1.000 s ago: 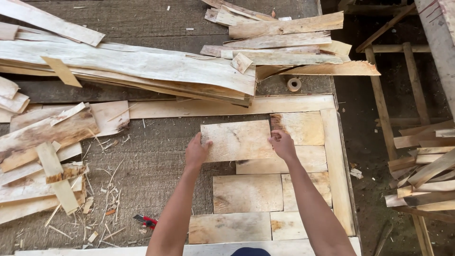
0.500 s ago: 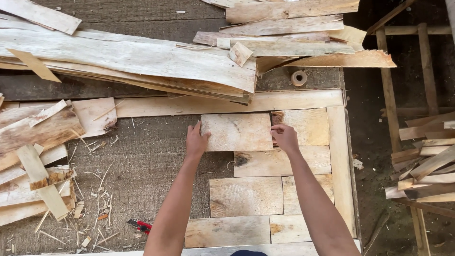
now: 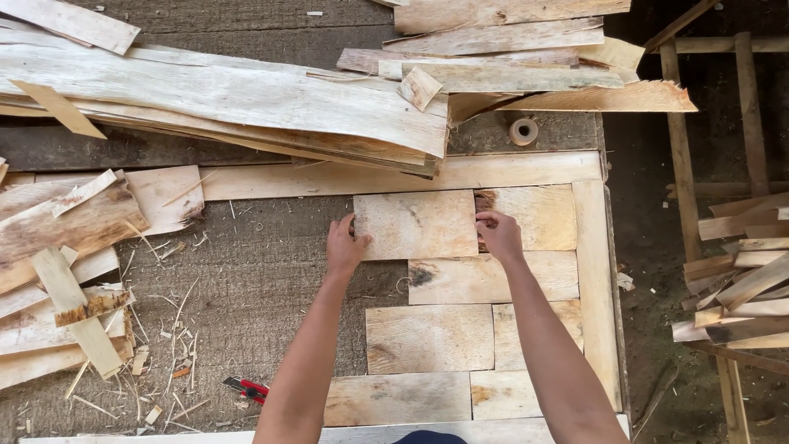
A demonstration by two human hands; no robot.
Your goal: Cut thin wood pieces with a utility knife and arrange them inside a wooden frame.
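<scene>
A pale rectangular veneer piece (image 3: 417, 224) lies flat in the top row of a patchwork of wood pieces on a dark work surface. My left hand (image 3: 345, 245) grips its left edge. My right hand (image 3: 497, 233) presses on its right edge, where it meets a neighbouring piece (image 3: 538, 215) with a dark corner. A long strip (image 3: 394, 175) borders the patchwork along the top and another strip (image 3: 596, 288) runs down the right side. More pieces (image 3: 431, 337) fill the rows below.
A thick stack of long veneer sheets (image 3: 214, 99) lies across the top. Broken scraps (image 3: 66, 271) pile up at the left. A red utility knife (image 3: 246, 387) lies near the bottom, a tape roll (image 3: 523, 130) sits behind the frame, and wooden offcuts (image 3: 740, 279) lie at the right.
The veneer piece and both hands have settled slightly lower and snug against the neighbouring piece; the view has shifted a little.
</scene>
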